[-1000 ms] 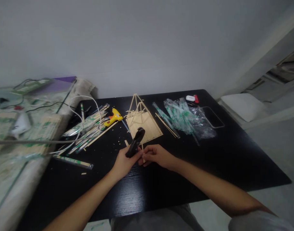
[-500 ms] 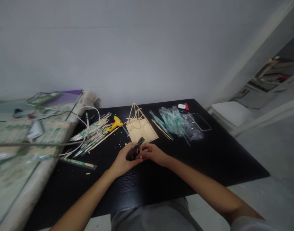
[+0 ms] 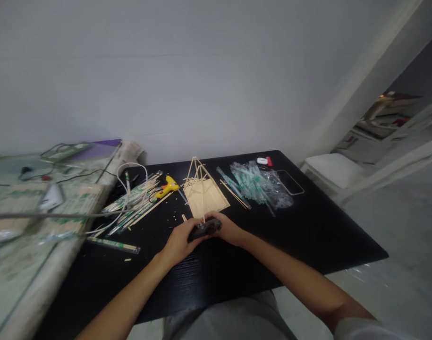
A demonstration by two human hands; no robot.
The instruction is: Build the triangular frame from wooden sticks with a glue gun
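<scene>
My left hand point(image 3: 177, 240) is closed around a dark hand tool point(image 3: 200, 230), whose exact kind I cannot make out. My right hand point(image 3: 227, 228) meets it from the other side, fingers bent at the tool's far end. Between the hands a thin wooden stick point(image 3: 203, 215) points up and away; the right fingers seem to pinch it, though its lower end is hidden. Just beyond lies a square wooden board point(image 3: 212, 196) made of sticks. A pointed frame of sticks point(image 3: 195, 166) rises from its back left part.
Left of the board are a yellow glue gun point(image 3: 168, 187) and wrapped chopsticks point(image 3: 132, 205), with a white cable point(image 3: 145, 172) looping over. Crumpled plastic wrappers point(image 3: 251, 182) and a clear-centred, pale-rimmed case point(image 3: 290, 182) lie right. A glass-topped surface point(image 3: 21, 278) adjoins the black table point(image 3: 290, 236).
The dark tool has swung from slanting upward to lying nearly level between my hands. The stick now stands out above it. My view has shifted slightly.
</scene>
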